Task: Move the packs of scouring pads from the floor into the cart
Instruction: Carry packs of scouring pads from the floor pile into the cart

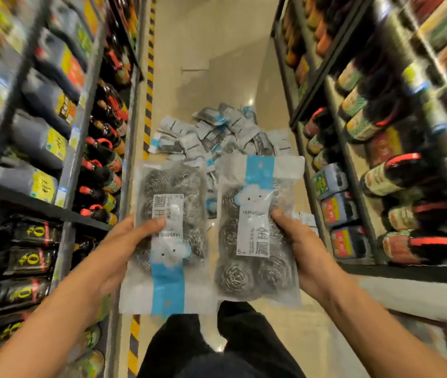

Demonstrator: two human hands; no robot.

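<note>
Tall shelving on both sides: left shelves point(39, 132) stacked with dark bottles and jugs bearing yellow and red labels, right shelves point(380, 132) packed with more dark bottles, all blurred toward the edges. Between them, a beige aisle floor point(216, 50) with a yellow-and-black striped strip point(149, 85) along the left base. Farther down the aisle, a loose heap of packs point(216, 135) on the floor, white and blue wrappers overlapping. Nearer, dark trousers point(216, 347) at the bottom edge. Held up side by side, just apart, above the heap: left pack point(170, 236) with its blue band toward the body, right pack point(260, 227) with its blue band away; steel scouring balls inside each, six apiece, probably. Left hand point(126, 246) gripping the left pack's outer edge, thumb pressed across the label. Right hand point(304, 246) gripping the right pack's outer edge, thumb on its front.
</note>
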